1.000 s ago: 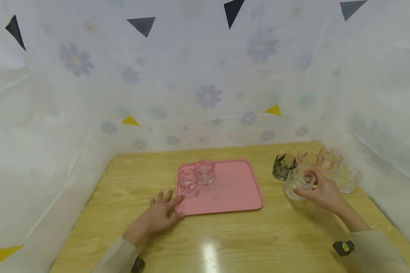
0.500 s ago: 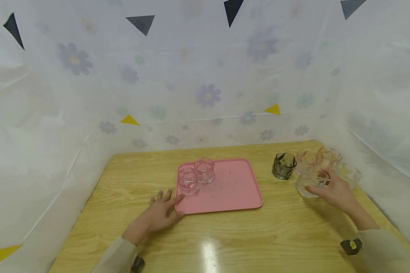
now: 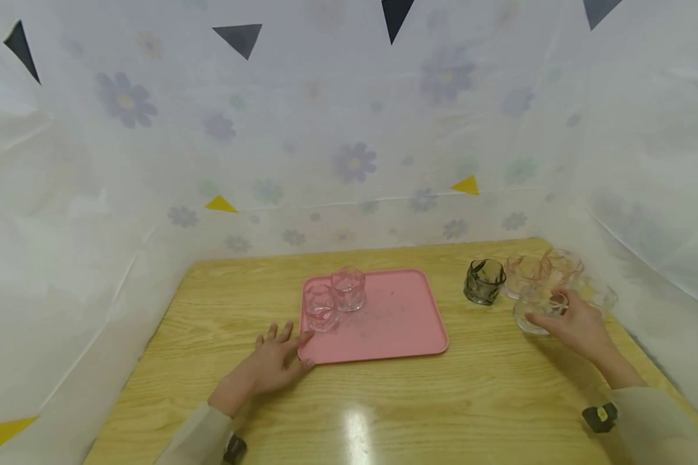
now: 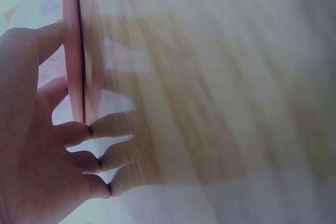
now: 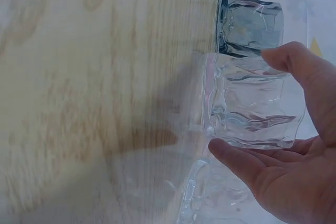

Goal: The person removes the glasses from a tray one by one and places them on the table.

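My right hand grips a clear, wavy-sided drinking glass at the table's right side, thumb on one side and fingers on the other in the right wrist view. Just beyond it stands a smoky grey glass, also upright in the right wrist view. My left hand lies with fingers spread on the wood, thumb and index finger touching the front left corner of a pink tray. Two clear glasses, a nearer glass and a farther glass, stand on the tray's left part.
Behind the held glass are two pinkish glasses, a left one and a right one. Another clear glass stands by the right edge, partly behind my right hand. White flowered sheeting walls in the wooden table.
My right hand has carried the clear glass rightward, away from the smoky grey glass and in front of the pinkish ones, slowing lately. My left hand and the tray stay in place.
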The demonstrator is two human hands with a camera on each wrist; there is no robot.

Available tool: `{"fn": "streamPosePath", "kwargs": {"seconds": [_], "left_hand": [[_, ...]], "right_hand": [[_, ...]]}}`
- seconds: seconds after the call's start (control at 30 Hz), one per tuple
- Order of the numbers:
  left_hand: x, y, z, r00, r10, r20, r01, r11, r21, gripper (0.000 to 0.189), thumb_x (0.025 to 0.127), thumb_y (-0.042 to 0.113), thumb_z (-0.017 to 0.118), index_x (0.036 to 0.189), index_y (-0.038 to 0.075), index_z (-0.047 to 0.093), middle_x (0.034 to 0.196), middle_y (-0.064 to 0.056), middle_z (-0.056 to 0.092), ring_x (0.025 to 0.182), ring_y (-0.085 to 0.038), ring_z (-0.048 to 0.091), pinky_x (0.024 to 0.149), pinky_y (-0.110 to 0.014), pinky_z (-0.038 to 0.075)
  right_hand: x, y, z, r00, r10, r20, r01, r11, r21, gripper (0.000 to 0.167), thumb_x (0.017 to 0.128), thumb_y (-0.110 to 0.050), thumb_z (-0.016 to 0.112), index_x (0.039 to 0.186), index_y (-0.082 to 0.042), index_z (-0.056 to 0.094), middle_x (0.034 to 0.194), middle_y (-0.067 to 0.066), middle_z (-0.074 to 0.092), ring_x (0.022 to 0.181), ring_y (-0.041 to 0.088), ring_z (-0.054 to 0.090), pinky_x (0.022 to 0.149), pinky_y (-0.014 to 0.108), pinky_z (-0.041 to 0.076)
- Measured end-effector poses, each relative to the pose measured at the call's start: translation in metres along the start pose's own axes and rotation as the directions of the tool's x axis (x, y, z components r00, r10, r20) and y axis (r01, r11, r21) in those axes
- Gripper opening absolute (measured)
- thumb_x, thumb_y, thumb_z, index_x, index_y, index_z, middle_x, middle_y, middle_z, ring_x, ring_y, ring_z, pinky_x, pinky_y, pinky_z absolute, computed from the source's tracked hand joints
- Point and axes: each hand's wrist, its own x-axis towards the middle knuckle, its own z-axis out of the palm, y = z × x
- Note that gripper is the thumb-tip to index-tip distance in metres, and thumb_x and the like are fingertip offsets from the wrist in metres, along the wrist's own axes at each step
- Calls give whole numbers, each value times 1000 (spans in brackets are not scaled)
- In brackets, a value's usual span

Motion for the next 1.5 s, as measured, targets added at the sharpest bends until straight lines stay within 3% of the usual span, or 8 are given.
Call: {"fn": "streamPosePath", "kwargs": {"seconds": [0.27,0.63,1.07,1.33,1.5], "left_hand": [[0,0,0,1000,2,0,-2,1000,-3,66,105,57,53,161,23,47,167,-35,24,151,-69,13,118,-85,10],[1,0,0,1000,-12,16,12,1000,-2,67,105,59,53,161,24,46,168,-33,22,151,-68,12,119,-85,10],[0,0,-1,999,-27,26,27,1000,-4,68,104,61,52,162,25,45,169,-32,21,153,-66,10,120,-84,8],[0,1,-1,999,-23,23,23,1000,-9,69,104,61,52,162,25,45,169,-33,22,153,-66,10,119,-84,9],[0,1,-2,999,-29,24,30,999,-12,68,104,60,53,162,24,45,169,-33,22,154,-65,10,120,-84,9]], "right_hand": [[2,1,0,1000,9,-18,-9,1000,10,101,96,-51,74,153,19,29,143,44,48,114,56,59,78,58,58],[1,4,0,1000,19,-3,-19,1000,10,105,98,-52,70,155,21,22,145,47,44,118,61,54,82,64,55],[4,9,1,999,23,-34,-23,1000,2,106,96,-52,72,155,21,22,145,48,44,117,61,56,80,64,56],[-1,1,-2,996,50,-73,-51,999,-6,109,93,-54,76,157,17,25,141,48,48,112,58,60,72,57,60],[-7,-6,-7,993,64,-100,-65,998,-10,107,96,-53,74,158,17,22,143,50,43,119,64,55,81,65,58]]}}
